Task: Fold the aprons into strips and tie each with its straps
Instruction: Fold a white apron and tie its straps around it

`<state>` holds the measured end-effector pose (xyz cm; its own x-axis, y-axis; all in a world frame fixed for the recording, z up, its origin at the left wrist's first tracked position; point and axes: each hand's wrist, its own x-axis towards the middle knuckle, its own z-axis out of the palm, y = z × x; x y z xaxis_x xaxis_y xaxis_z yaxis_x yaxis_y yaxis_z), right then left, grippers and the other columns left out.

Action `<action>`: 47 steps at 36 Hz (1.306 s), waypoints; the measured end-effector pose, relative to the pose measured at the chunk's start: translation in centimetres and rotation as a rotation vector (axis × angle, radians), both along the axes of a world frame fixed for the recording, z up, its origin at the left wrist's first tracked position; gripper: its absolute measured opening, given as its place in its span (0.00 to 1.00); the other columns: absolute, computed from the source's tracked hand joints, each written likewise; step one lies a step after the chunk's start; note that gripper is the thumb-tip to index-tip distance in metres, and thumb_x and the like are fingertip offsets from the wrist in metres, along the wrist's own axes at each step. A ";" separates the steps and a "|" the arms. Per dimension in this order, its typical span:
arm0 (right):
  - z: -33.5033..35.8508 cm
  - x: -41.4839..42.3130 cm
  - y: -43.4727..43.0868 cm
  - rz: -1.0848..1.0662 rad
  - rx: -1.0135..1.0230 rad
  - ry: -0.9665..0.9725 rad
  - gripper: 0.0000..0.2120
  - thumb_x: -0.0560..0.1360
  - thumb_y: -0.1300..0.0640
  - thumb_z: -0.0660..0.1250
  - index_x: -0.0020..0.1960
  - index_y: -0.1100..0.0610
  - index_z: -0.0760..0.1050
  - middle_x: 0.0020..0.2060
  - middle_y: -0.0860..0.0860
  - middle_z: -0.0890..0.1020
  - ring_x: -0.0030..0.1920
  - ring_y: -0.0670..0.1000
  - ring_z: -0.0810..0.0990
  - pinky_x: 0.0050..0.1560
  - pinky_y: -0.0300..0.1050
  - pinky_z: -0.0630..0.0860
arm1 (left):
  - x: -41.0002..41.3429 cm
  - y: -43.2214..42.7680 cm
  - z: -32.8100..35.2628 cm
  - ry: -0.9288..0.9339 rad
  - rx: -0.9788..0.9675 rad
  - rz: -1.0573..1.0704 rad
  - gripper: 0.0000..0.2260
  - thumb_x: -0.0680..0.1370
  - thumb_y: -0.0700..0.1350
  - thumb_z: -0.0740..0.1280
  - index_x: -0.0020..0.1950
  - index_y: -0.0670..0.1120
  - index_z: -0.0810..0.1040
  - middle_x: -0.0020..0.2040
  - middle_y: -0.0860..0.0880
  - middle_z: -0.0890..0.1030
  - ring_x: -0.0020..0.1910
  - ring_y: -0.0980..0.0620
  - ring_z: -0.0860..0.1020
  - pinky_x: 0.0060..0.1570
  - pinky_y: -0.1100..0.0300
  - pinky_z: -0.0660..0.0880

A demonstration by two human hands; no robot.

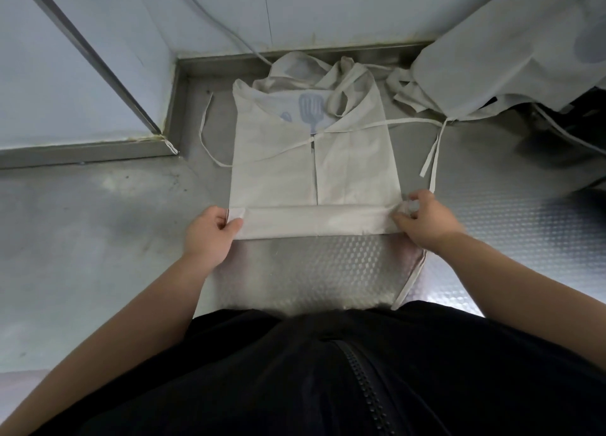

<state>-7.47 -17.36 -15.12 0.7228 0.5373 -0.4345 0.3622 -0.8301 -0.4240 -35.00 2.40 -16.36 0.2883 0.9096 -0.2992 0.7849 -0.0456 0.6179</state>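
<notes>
- Head view. The apron [311,166] lies flat on the steel counter [98,222], directly in front of the person, bib end away by the back wall.
- Both long sides are folded in and meet along a centre line, so the cloth is already narrowed to one panel.
- The near edge is turned up into a folded band [311,220] running the full width. Judged: this is the first turn of rolling the panel away into a strip.
- Left hand [210,235]: thumb on top, fingers curled under, pinching the band's left end.
- Right hand [423,219]: fingers curled tight, pinching the right end, where some cloth bunches. Which fingers sit underneath is probably hidden by the fold.
- A grip at each end keeps the band straight and evenly tensioned.
- The right strap [433,153] and left strap [210,130] trail out sideways, clear of the panel. Judged: left free for tying afterwards.
- A second apron [492,68] is heaped at the far right, unfolded.
</notes>
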 end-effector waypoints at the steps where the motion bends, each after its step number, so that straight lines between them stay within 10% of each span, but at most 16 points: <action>1: -0.1 -0.1 0.2 0.003 -0.019 -0.017 0.23 0.75 0.47 0.64 0.67 0.53 0.64 0.56 0.57 0.79 0.56 0.61 0.77 0.59 0.54 0.72 | 0.0 -0.1 -0.2 0.020 0.024 0.030 0.06 0.76 0.46 0.69 0.47 0.45 0.74 0.44 0.50 0.78 0.42 0.52 0.73 0.40 0.62 0.65; 9: -0.2 -0.6 -0.1 0.449 -0.095 -0.366 0.22 0.79 0.57 0.56 0.72 0.46 0.62 0.71 0.51 0.64 0.69 0.57 0.64 0.66 0.51 0.59 | -0.5 -0.3 -0.4 0.084 0.405 -0.241 0.09 0.73 0.35 0.69 0.53 0.42 0.79 0.58 0.42 0.74 0.57 0.42 0.71 0.53 0.53 0.69; 13: -0.4 0.0 -0.9 0.535 -0.158 -0.276 0.22 0.80 0.44 0.52 0.74 0.43 0.58 0.75 0.45 0.58 0.73 0.52 0.58 0.69 0.49 0.53 | -1.3 0.4 -0.9 0.060 0.393 -0.508 0.12 0.73 0.31 0.63 0.48 0.43 0.82 0.55 0.48 0.80 0.51 0.46 0.77 0.51 0.57 0.72; 18: 0.2 0.8 -0.9 0.598 -0.247 -0.250 0.35 0.74 0.31 0.51 0.76 0.46 0.51 0.76 0.49 0.53 0.73 0.54 0.57 0.70 0.51 0.52 | -1.2 0.7 0.5 0.105 0.199 -0.515 0.30 0.65 0.65 0.60 0.59 0.48 0.78 0.60 0.53 0.76 0.57 0.51 0.74 0.54 0.60 0.69; 22: 0.1 0.6 -0.8 0.680 -0.349 -0.258 0.50 0.65 0.23 0.53 0.77 0.49 0.42 0.77 0.48 0.46 0.74 0.54 0.53 0.71 0.53 0.50 | -1.3 0.9 0.6 0.169 0.165 -0.573 0.41 0.55 0.71 0.65 0.64 0.53 0.73 0.64 0.55 0.71 0.64 0.54 0.69 0.61 0.57 0.67; 30: 1.0 1.1 -0.4 0.609 -0.219 -0.265 0.27 0.78 0.38 0.52 0.72 0.49 0.64 0.72 0.49 0.65 0.69 0.52 0.67 0.66 0.47 0.60 | -0.8 1.7 0.6 0.126 0.108 -0.508 0.20 0.69 0.45 0.74 0.61 0.50 0.78 0.60 0.53 0.75 0.60 0.50 0.73 0.57 0.60 0.68; 37: 1.2 3.0 2.2 0.252 -0.027 -0.007 0.14 0.75 0.40 0.62 0.45 0.51 0.70 0.42 0.53 0.76 0.49 0.57 0.77 0.42 0.44 0.66 | 1.0 3.8 1.3 0.015 -0.099 -0.227 0.02 0.77 0.49 0.67 0.46 0.53 0.79 0.40 0.52 0.81 0.41 0.51 0.78 0.39 0.60 0.71; 41: 0.5 3.3 2.9 0.181 -0.003 -0.045 0.18 0.78 0.44 0.61 0.60 0.56 0.72 0.54 0.59 0.80 0.55 0.61 0.77 0.48 0.48 0.70 | 2.2 4.5 1.0 -0.015 -0.126 -0.030 0.09 0.76 0.48 0.67 0.54 0.46 0.79 0.50 0.48 0.83 0.51 0.46 0.80 0.50 0.54 0.73; 47: 0.5 2.2 3.8 0.325 -0.179 -0.321 0.16 0.80 0.55 0.55 0.67 0.53 0.65 0.61 0.58 0.73 0.59 0.62 0.73 0.55 0.52 0.69 | 3.8 4.3 0.4 0.110 0.035 0.054 0.13 0.74 0.45 0.70 0.55 0.42 0.75 0.53 0.46 0.80 0.53 0.46 0.76 0.41 0.65 0.62</action>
